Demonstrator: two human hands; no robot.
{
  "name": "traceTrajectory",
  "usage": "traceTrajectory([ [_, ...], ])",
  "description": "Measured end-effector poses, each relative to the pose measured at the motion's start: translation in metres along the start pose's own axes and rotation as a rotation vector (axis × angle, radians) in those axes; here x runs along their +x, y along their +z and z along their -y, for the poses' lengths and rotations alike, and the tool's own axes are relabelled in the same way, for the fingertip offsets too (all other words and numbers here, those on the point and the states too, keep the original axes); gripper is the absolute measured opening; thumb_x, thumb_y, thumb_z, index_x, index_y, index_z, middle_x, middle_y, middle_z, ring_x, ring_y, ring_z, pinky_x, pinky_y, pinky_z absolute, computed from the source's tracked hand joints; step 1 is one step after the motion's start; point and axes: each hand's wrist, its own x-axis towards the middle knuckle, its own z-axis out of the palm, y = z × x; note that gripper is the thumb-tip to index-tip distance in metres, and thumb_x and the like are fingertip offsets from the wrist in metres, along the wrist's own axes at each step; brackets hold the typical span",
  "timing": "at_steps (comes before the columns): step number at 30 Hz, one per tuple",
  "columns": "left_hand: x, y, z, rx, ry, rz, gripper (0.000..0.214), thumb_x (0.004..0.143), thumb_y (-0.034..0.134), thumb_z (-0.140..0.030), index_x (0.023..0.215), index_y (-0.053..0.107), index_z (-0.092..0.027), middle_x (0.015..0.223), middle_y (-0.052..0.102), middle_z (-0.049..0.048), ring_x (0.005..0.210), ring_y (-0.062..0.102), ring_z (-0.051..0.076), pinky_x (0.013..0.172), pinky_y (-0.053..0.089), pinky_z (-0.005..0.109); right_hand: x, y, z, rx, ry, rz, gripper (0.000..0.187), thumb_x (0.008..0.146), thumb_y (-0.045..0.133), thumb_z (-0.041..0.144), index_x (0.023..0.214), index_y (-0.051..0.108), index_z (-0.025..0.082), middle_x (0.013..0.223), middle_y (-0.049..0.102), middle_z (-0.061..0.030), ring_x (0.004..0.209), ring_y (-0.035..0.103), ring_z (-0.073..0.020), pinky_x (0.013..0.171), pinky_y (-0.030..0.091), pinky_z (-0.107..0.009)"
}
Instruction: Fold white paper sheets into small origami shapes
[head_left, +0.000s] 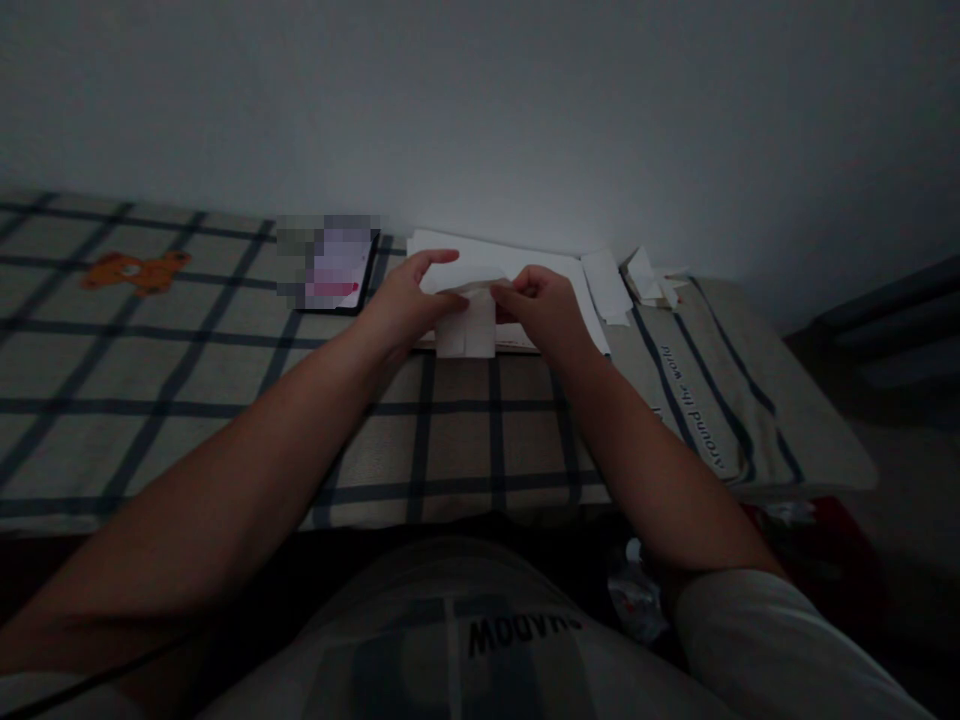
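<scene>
Between the two hands, low over the bench (386,445), a piece of creased white paper (466,335) is held up with its lower part hanging toward the person. The left hand (401,297) is closed on its left side, the thumb laid across the front and the index finger stretched out above the upper edge; the other fingers are hidden behind. The right hand (551,300) pinches the upper right corner between thumb and bent forefinger, the rest of the fingers curled in. Beneath and just beyond both hands lie large white sheets (536,262), their far edge near the wall (480,120). Just to the right of the right hand rests a smaller white slip (606,285), and beyond that a little heap of folded paper scraps (651,282). To the left of the left hand, near it, lies a device with a lit screen (341,270), partly blurred out; well apart, farther left, is an orange bear-shaped piece (135,272). A checked cloth covers the bench under everything, with printed lettering (694,410) nearer the person than the right hand. Below the right forearm stands a clear plastic bottle (637,595), dim in the shadow.
</scene>
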Motion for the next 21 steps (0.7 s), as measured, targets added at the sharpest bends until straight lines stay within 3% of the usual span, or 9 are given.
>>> traceTrajectory([
  [14,-0.001,0.003,-0.001,-0.083,-0.064,-0.011,0.069,0.067,0.078,-0.014,0.133,0.06,-0.023,0.111,0.071,0.0098,0.1,0.069,0.027,0.087,0.057,0.044,0.004,-0.001,-0.01,-0.057,-0.076,0.016,0.031,0.081,0.073,0.035,0.069,0.047,0.023,0.062,0.058,0.0037,0.063,0.063,-0.0146,0.065,0.057,-0.033],
  [21,-0.002,0.002,-0.003,-0.066,-0.012,-0.064,0.064,0.068,0.076,-0.013,0.13,0.06,-0.021,0.117,0.07,0.0103,0.102,0.068,0.025,0.092,0.057,0.043,0.002,0.002,-0.009,0.036,-0.019,0.059,0.034,0.081,0.073,0.046,0.072,0.05,0.023,0.066,0.063,0.0023,0.067,0.065,-0.014,0.07,0.06,-0.034],
])
